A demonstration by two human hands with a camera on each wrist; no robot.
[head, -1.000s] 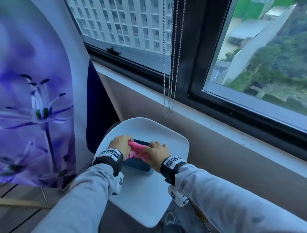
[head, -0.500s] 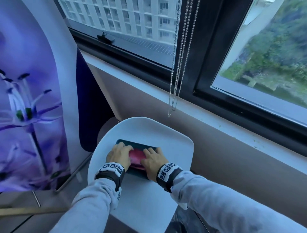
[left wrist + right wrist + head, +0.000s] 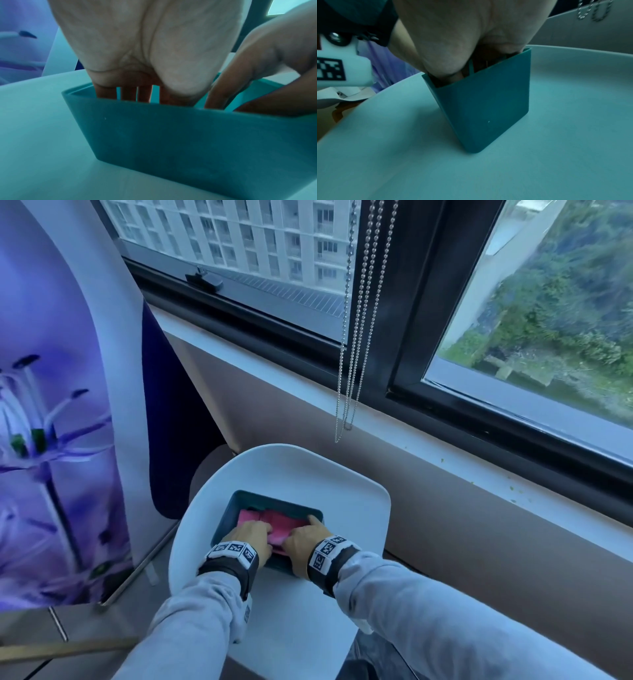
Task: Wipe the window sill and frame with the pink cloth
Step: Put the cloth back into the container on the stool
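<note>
A teal tub (image 3: 239,501) sits on the white chair seat (image 3: 342,487)

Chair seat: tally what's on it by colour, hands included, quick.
Pink: 1, the cloth
Teal: 1, the tub holding the cloth
Hands in the tub: 2, left hand and right hand
Total: 4
</note>
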